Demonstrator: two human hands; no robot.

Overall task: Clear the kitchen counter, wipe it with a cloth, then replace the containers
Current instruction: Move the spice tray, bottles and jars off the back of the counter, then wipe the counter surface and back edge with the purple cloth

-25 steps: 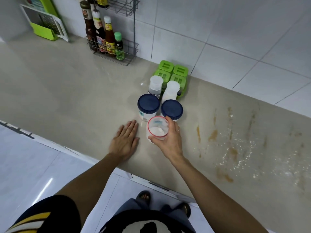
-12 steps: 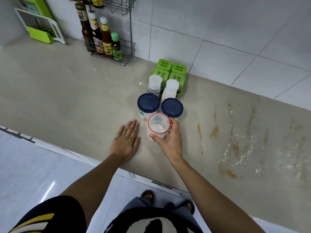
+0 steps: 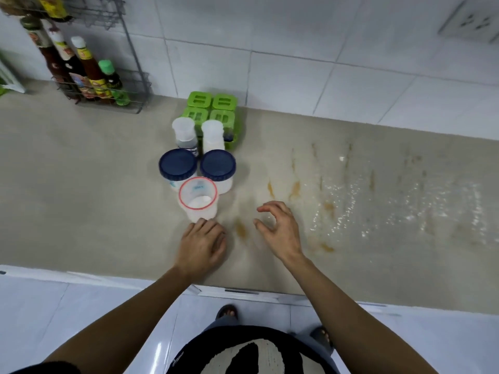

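Containers stand grouped on the surface (image 3: pixel 81 184): a red-rimmed open tub (image 3: pixel 198 202) in front of two blue-lidded jars (image 3: pixel 178 164), with green boxes (image 3: pixel 212 107) against the wall. Left hand (image 3: pixel 202 245) rests on the surface just before the tub, fingers loosely bent and holding nothing; right hand (image 3: pixel 279 228) hovers apart, fingers spread and curved, empty.

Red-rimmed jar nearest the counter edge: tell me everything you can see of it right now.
The red-rimmed jar is a translucent, plastic-looking round container with a thin red ring around its top and something white inside. Whether a clear lid covers it cannot be told. It stands upright on the counter, in front of the two blue-lidded jars, close against them. The left hand rests on the counter right at its base, fingertips about touching it. The right hand hovers apart, holding nothing.
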